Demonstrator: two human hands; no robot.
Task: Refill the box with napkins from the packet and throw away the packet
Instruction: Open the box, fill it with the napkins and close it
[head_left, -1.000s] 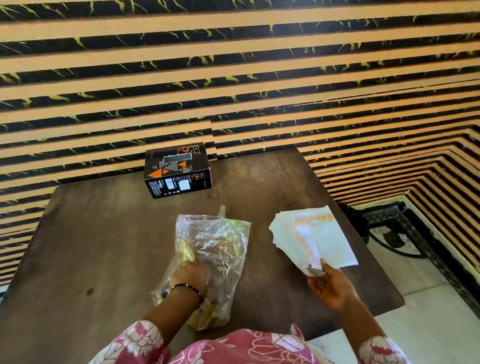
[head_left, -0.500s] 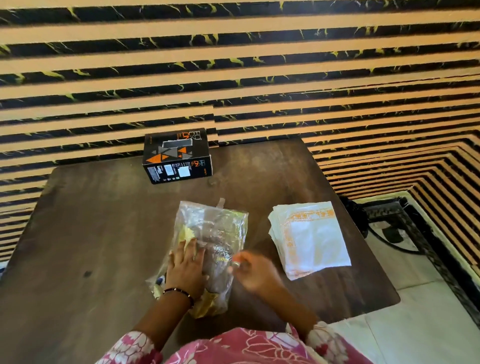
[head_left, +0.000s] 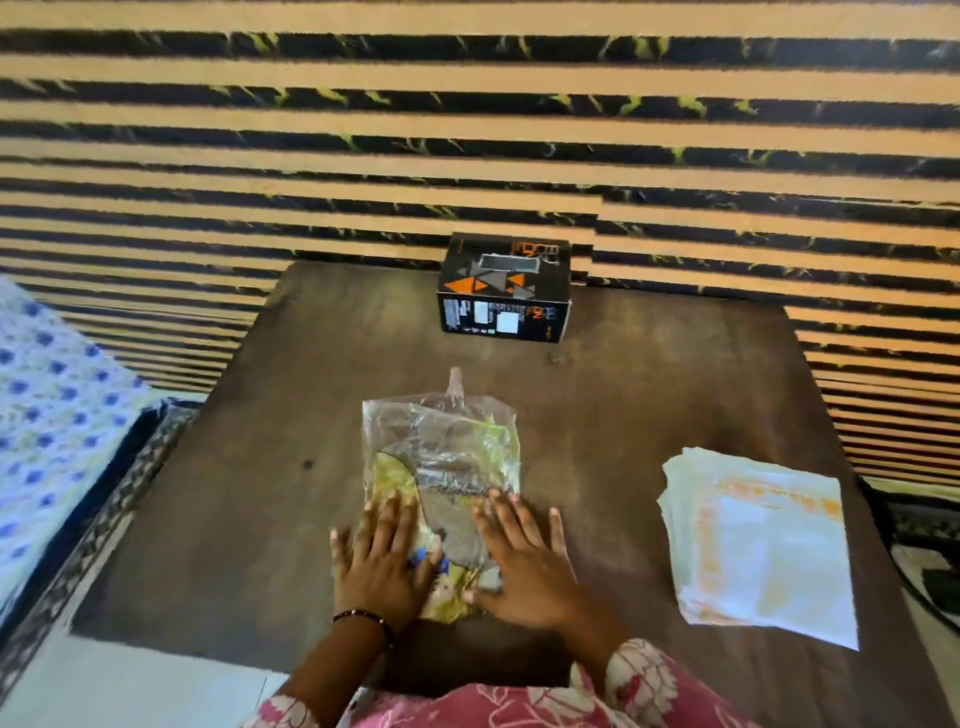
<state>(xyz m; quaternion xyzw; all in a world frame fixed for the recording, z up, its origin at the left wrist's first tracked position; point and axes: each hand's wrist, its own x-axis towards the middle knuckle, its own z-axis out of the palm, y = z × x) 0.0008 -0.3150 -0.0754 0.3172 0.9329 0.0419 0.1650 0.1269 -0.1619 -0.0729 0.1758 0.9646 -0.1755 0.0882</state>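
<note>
Beyond the far edge of my dark wooden tabletop (head_left: 649, 395) runs a wall (head_left: 467, 130) striped black and tan, and a blue-dotted cloth (head_left: 47, 415) lies off its left edge.

My left hand (head_left: 382, 564) and right hand (head_left: 524, 561) lie flat, fingers straight, pressing the near end of the crinkled clear plastic packet (head_left: 441, 457) on the dark brown wooden table (head_left: 649, 395); white napkin stack with orange print (head_left: 763, 545) lies to its right, apart; black cardboard box with orange triangles (head_left: 504, 291) at the far edge by the striped wall (head_left: 467, 130)
</note>
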